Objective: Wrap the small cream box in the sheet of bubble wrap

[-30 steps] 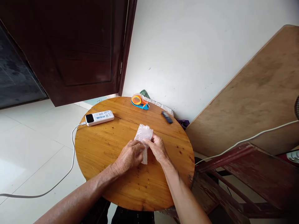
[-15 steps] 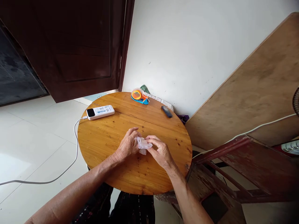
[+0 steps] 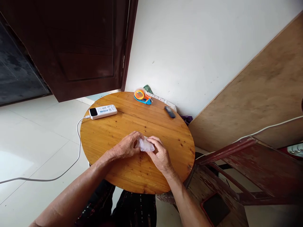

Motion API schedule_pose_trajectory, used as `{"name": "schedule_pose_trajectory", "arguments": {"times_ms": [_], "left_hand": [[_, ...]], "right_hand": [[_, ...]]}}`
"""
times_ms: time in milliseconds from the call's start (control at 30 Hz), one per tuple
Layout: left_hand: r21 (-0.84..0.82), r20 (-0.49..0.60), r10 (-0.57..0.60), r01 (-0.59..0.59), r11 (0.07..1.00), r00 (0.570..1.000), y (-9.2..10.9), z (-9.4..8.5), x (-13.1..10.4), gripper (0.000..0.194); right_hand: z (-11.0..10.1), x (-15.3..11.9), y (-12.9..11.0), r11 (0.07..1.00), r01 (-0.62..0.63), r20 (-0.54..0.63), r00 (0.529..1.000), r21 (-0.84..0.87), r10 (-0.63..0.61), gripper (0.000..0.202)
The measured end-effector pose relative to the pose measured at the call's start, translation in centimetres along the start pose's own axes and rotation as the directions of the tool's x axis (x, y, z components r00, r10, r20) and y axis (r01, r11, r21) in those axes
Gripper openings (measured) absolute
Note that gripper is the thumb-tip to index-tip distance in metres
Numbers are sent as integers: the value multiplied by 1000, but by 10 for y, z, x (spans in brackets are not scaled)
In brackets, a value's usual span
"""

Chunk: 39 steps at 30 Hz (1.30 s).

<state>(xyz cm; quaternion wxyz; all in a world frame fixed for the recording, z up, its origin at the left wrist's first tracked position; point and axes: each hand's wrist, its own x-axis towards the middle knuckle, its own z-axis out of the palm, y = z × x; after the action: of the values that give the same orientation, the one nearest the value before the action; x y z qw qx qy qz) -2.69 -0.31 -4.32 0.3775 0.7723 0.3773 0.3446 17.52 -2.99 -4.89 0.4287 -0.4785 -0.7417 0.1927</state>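
A small bundle of whitish, see-through bubble wrap (image 3: 146, 145) is held just over the middle of the round wooden table (image 3: 104, 134). My left hand (image 3: 129, 145) closes on its left side, with the fingers curled over the top edge. On the right side, my right hand (image 3: 161, 155) pinches it between the thumb below and the fingers above. Whatever the wrap encloses cannot be made out. Part of the bundle is covered by my fingers.
A white power bank (image 3: 104, 112) with a cable (image 3: 78, 135) lies at the table's left. Toward the back stand an orange and blue tape dispenser (image 3: 143, 96) and a dark blurred object (image 3: 169, 112). A wooden chair (image 3: 236, 170) is on the right, beside the wall.
The loose flap that hung below the bundle no longer shows; the wrap now looks flatter and more compact. Both hands still hold it, and the view has shifted slightly.
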Motion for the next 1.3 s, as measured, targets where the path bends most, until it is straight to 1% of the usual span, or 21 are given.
{"name": "schedule_pose_trajectory", "arguments": {"times_ms": [67, 133, 167, 200, 233, 333, 400, 500, 567, 633, 700, 767, 900, 1033, 1100, 1133, 1233, 1300], "left_hand": [[4, -38, -76, 76, 997, 996, 0, 1, 2, 26], [22, -72, -132, 134, 991, 989, 1, -1, 4, 22], [19, -75, -153, 154, 988, 985, 2, -2, 4, 25], [-8, -62, -171, 170, 985, 983, 3, -4, 4, 27], [-62, -31, -189, 187, 980, 981, 4, -6, 3, 27], [-303, 109, -222, 245, 921, 969, 7, -8, 3, 34], [-404, 142, -213, 253, 879, 967, 7, -8, 3, 44], [-446, 125, -169, 208, 871, 978, 5, -4, 3, 55], [-454, 90, -181, 202, 868, 979, 1, -1, 3, 67], [-482, 64, -216, 220, 848, 974, -3, 2, 3, 80], [-511, 53, -235, 229, 828, 970, -6, 5, 3, 88], [-506, 46, -241, 231, 831, 969, -7, 7, 4, 88], [-466, 17, -247, 227, 855, 969, -9, 8, 6, 86], [-474, 49, -222, 219, 853, 974, -12, 6, 6, 84], [-450, 58, -213, 216, 866, 975, -13, 5, 6, 82], [-413, 49, -217, 217, 884, 975, -13, 5, 6, 81], [-238, -16, -249, 238, 942, 968, -10, 7, 8, 74], [-160, -79, -278, 263, 952, 957, -8, 9, 9, 66]], "right_hand": [[0, 5, -2, 978, -177, 50, 984, 107, 172, 24], [0, 8, -4, 922, -350, 139, 934, 165, 329, 32], [1, 9, -5, 898, -406, 174, 909, 170, 378, 35], [1, 11, -5, 885, -437, 192, 893, 162, 406, 38], [2, 12, -6, 883, -445, 193, 889, 146, 416, 38], [0, 19, -8, 906, -414, 184, 901, 93, 393, 32], [-3, 24, -8, 920, -384, 196, 911, 82, 363, 29], [-6, 32, -9, 920, -357, 226, 921, 160, 318, 28], [-5, 36, -10, 916, -337, 223, 931, 216, 290, 29], [-2, 38, -11, 926, -312, 196, 942, 213, 272, 28], [3, 37, -12, 947, -274, 145, 957, 170, 251, 31], [8, 35, -13, 964, -226, 89, 973, 140, 215, 31], [14, 31, -13, 980, -135, 4, 991, 143, 136, 25], [17, 27, -14, 987, -98, -52, 993, 129, 106, 22], [19, 27, -14, 986, -100, -59, 992, 134, 109, 23], [19, 28, -13, 984, -108, -57, 991, 143, 117, 23], [21, 33, -9, 969, -181, -28, 982, 168, 188, 25], [22, 39, -5, 951, -256, 7, 966, 172, 258, 26]]}}
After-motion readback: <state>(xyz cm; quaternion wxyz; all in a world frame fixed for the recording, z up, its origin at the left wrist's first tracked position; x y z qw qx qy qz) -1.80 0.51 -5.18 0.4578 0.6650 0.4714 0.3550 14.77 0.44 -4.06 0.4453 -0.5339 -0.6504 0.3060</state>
